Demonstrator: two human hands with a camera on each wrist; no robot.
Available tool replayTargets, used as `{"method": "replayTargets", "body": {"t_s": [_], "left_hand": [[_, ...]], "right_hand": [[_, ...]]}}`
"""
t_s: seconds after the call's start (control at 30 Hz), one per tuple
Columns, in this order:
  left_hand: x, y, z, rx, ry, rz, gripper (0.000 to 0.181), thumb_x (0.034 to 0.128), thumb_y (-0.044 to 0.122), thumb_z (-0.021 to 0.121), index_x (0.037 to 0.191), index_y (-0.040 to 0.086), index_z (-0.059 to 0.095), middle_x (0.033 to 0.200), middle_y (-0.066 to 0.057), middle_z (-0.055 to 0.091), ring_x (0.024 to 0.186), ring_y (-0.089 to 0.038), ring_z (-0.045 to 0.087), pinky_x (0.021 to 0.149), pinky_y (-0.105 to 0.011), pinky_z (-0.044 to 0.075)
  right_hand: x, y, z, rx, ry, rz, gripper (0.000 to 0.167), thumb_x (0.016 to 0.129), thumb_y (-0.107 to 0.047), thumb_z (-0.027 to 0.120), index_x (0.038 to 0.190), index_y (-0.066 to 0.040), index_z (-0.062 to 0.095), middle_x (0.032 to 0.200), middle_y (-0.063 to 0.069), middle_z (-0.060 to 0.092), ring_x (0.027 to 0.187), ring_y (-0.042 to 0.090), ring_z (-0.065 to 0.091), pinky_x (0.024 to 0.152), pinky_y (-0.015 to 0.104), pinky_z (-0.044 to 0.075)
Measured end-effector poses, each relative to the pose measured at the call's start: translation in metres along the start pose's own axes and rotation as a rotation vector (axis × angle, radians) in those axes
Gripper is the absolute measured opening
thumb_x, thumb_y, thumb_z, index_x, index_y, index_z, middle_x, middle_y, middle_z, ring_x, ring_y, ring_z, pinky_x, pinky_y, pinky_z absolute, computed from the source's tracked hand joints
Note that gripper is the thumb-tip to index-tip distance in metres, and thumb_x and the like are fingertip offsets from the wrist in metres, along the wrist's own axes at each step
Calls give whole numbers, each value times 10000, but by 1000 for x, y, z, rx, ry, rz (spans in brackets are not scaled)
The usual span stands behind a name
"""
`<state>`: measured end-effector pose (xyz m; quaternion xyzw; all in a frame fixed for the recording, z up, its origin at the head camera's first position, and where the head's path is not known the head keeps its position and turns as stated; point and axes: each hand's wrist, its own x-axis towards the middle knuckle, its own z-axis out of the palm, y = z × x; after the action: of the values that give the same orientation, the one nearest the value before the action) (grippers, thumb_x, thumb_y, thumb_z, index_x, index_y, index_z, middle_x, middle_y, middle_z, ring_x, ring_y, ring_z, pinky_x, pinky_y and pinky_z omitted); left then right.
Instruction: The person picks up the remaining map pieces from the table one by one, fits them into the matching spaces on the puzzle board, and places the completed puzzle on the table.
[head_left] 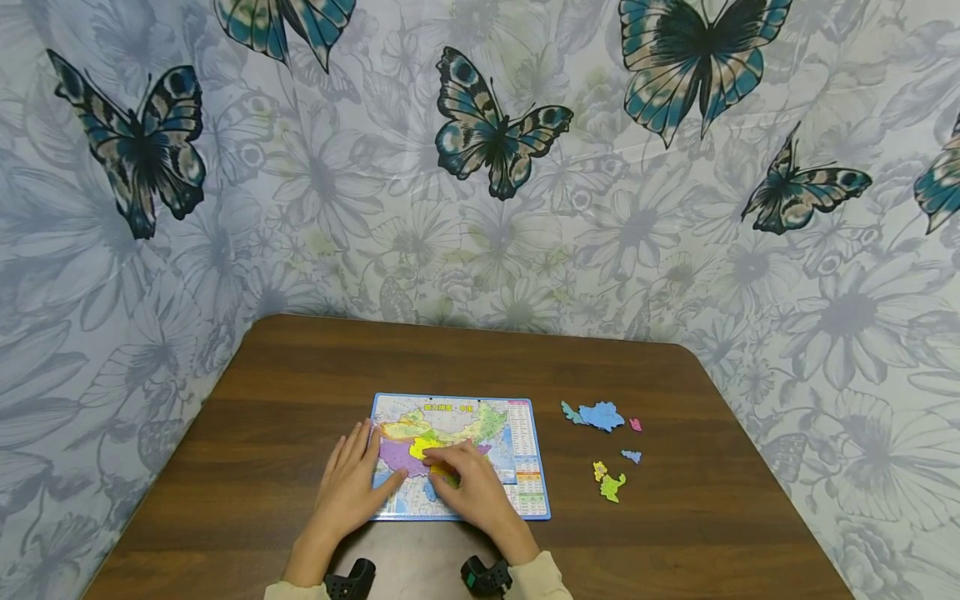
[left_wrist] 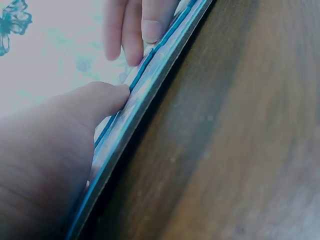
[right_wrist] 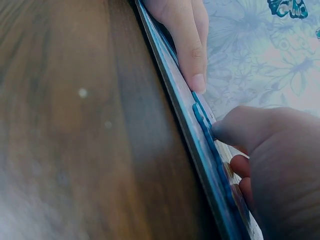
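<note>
A map puzzle board (head_left: 535, 467) with a blue rim lies on the table, bearing purple, yellow and green pieces. My left hand (head_left: 348, 479) rests over its left edge, fingers spread and straight. The left thumb (left_wrist: 107, 97) reaches onto the purple piece (head_left: 397, 457). Above the lower middle is my right hand (head_left: 476, 486), thumb and forefinger apart, touching near the yellow piece (head_left: 422, 445). The right thumb (right_wrist: 240, 127) meets the board surface in the right wrist view, other fingertips bent beneath it. No piece shows clearly between them; the palm hides part of the map.
Right of the board lie loose pieces: a large blue one (head_left: 602, 416), a pink one (head_left: 636, 425), a small blue one (head_left: 632, 457), a yellow one (head_left: 599, 471) and a green one (head_left: 612, 487). Behind the brown table (head_left: 300, 358) hangs a butterfly-patterned backdrop (head_left: 637, 275).
</note>
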<state>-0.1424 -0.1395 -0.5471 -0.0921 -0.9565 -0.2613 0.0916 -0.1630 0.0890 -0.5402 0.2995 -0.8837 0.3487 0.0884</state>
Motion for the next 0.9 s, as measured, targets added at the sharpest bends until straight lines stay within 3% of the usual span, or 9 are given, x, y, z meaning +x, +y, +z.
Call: {"method": "replayTargets", "body": {"t_s": [0.27, 0.63, 0.9], "left_hand": [[0, -1, -1, -7, -10, -3, 896, 951, 532, 665, 1529, -97, 391, 1642, -294, 286, 1533, -466, 260, 1248, -615, 145], [0, 1, -2, 2, -17, -9, 893, 961, 529, 652, 1537, -96, 376, 1644, -293, 281, 1535, -462, 257, 1250, -615, 147], [0, 3, -3, 9, -8, -11, 888, 957, 518, 661, 1539, -90, 378, 1642, -289, 290, 1535, -460, 261, 1250, -611, 151]], "right_hand": [[1, 1, 1, 2, 18, 7, 300, 927, -126, 766, 1225, -145, 741, 1078, -79, 770, 961, 84, 609, 786, 217, 529], [0, -2, 0, -38, -30, 77, 347, 949, -229, 752, 1292, -188, 716, 1200, -64, 734, 1067, 112, 605, 855, 251, 547], [1, -3, 0, -69, -25, 74, 420, 932, -249, 772, 1334, -158, 688, 1240, -28, 720, 1138, 160, 612, 913, 297, 572]]}}
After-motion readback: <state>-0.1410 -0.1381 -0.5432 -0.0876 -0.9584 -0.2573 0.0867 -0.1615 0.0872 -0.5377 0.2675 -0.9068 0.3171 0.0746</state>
